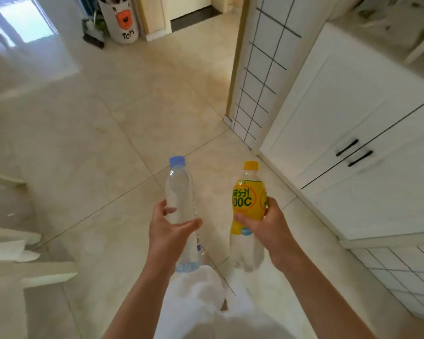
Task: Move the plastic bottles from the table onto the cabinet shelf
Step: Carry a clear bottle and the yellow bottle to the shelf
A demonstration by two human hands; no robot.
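My left hand (pixel 168 231) grips a clear plastic bottle (pixel 181 192) with a pale blue cap, held upright above the floor. Beside it, my right hand (pixel 267 223) grips a second plastic bottle (pixel 246 199) with a yellow label and an orange-yellow cap, also upright. Both bottles look empty. A white cabinet (pixel 353 113) with two closed doors and black handles stands to the right, about an arm's length from my right hand. No shelf is in view.
Beige floor tiles (pixel 123 133) stretch ahead. A white grid-patterned door panel (pixel 257 69) stands left of the cabinet. A white toy bin (pixel 120 19) sits far back. White furniture edges (pixel 17 263) line the left side. My white trousers show below.
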